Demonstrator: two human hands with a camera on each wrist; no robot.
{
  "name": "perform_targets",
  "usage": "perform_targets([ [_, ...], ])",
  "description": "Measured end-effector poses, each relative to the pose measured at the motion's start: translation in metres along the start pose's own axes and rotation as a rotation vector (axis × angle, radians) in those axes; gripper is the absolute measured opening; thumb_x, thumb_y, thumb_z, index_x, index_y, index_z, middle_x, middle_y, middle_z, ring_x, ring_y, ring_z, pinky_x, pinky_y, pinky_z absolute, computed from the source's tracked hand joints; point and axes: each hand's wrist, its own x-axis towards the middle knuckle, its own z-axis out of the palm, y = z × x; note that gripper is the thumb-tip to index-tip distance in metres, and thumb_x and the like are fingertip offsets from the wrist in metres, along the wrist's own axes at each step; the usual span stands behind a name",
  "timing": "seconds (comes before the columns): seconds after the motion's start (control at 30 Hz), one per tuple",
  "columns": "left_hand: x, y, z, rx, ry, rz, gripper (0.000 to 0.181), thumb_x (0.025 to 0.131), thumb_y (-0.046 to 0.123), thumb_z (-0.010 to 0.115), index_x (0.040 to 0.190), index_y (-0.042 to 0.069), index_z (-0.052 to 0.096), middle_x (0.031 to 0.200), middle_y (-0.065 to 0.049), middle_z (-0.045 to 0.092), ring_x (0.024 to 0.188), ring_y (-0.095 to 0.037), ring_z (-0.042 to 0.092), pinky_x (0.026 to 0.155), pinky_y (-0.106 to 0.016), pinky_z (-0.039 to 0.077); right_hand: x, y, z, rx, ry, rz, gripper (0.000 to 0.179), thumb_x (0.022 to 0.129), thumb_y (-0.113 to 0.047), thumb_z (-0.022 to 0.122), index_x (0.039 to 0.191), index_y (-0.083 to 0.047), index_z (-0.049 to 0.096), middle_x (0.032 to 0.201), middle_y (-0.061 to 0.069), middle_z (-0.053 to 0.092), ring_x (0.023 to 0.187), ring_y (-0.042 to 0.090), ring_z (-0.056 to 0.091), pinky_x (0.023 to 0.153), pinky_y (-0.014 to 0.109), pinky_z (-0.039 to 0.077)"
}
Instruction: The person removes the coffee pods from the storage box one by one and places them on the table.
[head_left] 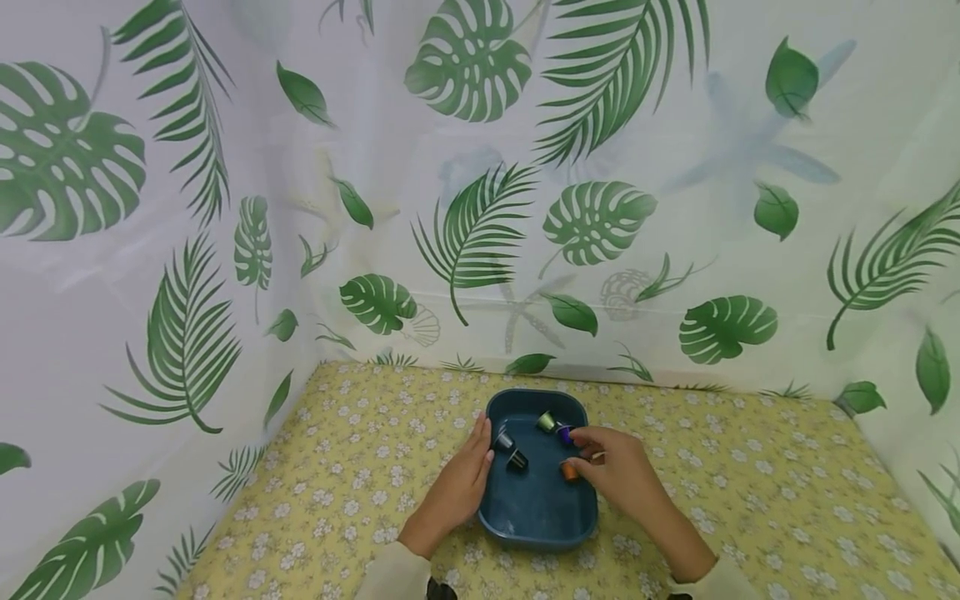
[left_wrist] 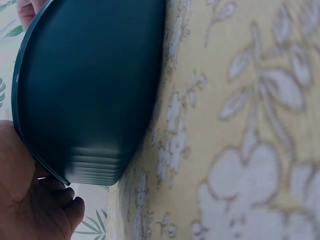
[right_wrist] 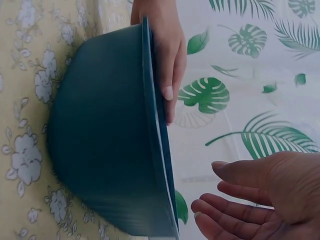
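A dark blue-green plastic basin [head_left: 536, 508] holds several small coffee capsules. On its left side lie a grey capsule [head_left: 506, 440] and a black capsule [head_left: 517, 460]. Farther back are a green capsule [head_left: 547, 422] and a purple capsule [head_left: 565, 434], with an orange capsule [head_left: 570, 472] nearer on the right. My left hand [head_left: 467, 468] rests along the basin's left rim, fingers extended. Over the right rim reaches my right hand [head_left: 617, 468], its fingertips close above the purple and orange capsules. The right wrist view shows its thumb and fingers apart with nothing between them.
The basin stands on a table with a yellow floral cloth [head_left: 360, 483]. White curtains with green leaf prints [head_left: 480, 350] hang behind the table and along its left side. The basin's raised wall [right_wrist: 107, 135] lies between the two hands.
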Motion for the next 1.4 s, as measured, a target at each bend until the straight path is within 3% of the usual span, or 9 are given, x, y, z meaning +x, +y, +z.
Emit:
perform_targets([
  [0.3, -0.002, 0.003, 0.002, 0.009, 0.01, -0.017, 0.057, 0.114, 0.029, 0.03, 0.163, 0.005, 0.012, 0.169, 0.0, -0.005, 0.154, -0.023, 0.013, 0.12, -0.048, 0.028, 0.012, -0.006, 0.007, -0.027, -0.128, -0.021, 0.034, 0.088, -0.008, 0.08, 0.121, -0.002, 0.071, 0.104, 0.006, 0.072, 0.087, 0.018, 0.07, 0.071, 0.026, 0.058],
  [0.53, 0.004, 0.006, -0.004, 0.028, 0.009, 0.015, 0.056, 0.114, 0.028, 0.03, 0.162, 0.002, 0.014, 0.169, -0.005, -0.002, 0.154, -0.027, 0.016, 0.118, -0.05, 0.029, 0.022, -0.01, 0.011, -0.081, -0.127, -0.007, 0.031, 0.088, -0.011, 0.081, 0.117, -0.005, 0.073, 0.102, 0.004, 0.072, 0.086, 0.015, 0.069, 0.072, 0.03, 0.058],
  [0.87, 0.003, 0.003, -0.002, 0.024, -0.005, -0.029, 0.055, 0.114, 0.024, 0.032, 0.162, 0.002, 0.015, 0.169, -0.005, 0.0, 0.153, -0.027, 0.019, 0.118, -0.049, 0.031, 0.031, -0.006, 0.026, -0.081, -0.188, -0.044, 0.033, 0.087, -0.011, 0.082, 0.118, -0.003, 0.072, 0.11, 0.012, 0.073, 0.083, 0.015, 0.07, 0.068, 0.026, 0.057],
  [1.13, 0.001, 0.002, -0.001, 0.009, -0.013, -0.026, 0.056, 0.114, 0.025, 0.031, 0.163, 0.004, 0.013, 0.169, -0.003, -0.003, 0.154, -0.026, 0.017, 0.118, -0.049, 0.03, 0.034, -0.008, 0.032, -0.117, -0.207, -0.057, 0.037, 0.085, -0.011, 0.083, 0.119, -0.001, 0.072, 0.111, 0.014, 0.073, 0.078, 0.014, 0.069, 0.066, 0.028, 0.057],
  [1.4, 0.002, 0.001, -0.002, 0.014, -0.012, -0.009, 0.055, 0.114, 0.023, 0.031, 0.162, 0.002, 0.014, 0.169, -0.005, -0.001, 0.153, -0.027, 0.019, 0.118, -0.049, 0.031, 0.037, -0.008, 0.037, -0.105, -0.291, -0.045, 0.043, 0.084, -0.01, 0.084, 0.121, 0.005, 0.069, 0.114, 0.02, 0.071, 0.082, 0.024, 0.071, 0.068, 0.036, 0.059],
])
